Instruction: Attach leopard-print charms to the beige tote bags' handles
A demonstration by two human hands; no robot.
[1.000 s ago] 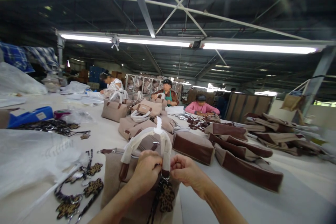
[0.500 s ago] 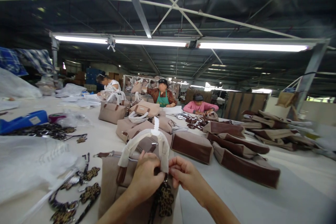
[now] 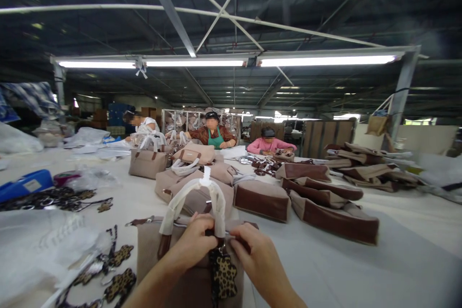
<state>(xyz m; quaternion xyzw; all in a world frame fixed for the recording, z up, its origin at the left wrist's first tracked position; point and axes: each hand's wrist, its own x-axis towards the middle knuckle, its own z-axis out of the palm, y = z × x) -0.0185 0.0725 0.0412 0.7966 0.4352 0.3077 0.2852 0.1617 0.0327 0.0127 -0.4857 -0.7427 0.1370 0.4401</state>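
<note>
Leopard-print charm (image 3: 224,275) hangs where both hands' (image 3: 195,245) grips pinch the handbag's handle (image 3: 218,211).

No readable text or labels anywhere

Both my forearms come up from the bottom edge and converge at centre. My left hand (image 3: 197,243) is curled into a loose fist, knuckles up, fingers tucked under and pinched. My right hand (image 3: 254,257) sits just beside it, back of the hand toward me, fingers bent inward toward the left. The 2 hands nearly touch at the fingertips.
</note>
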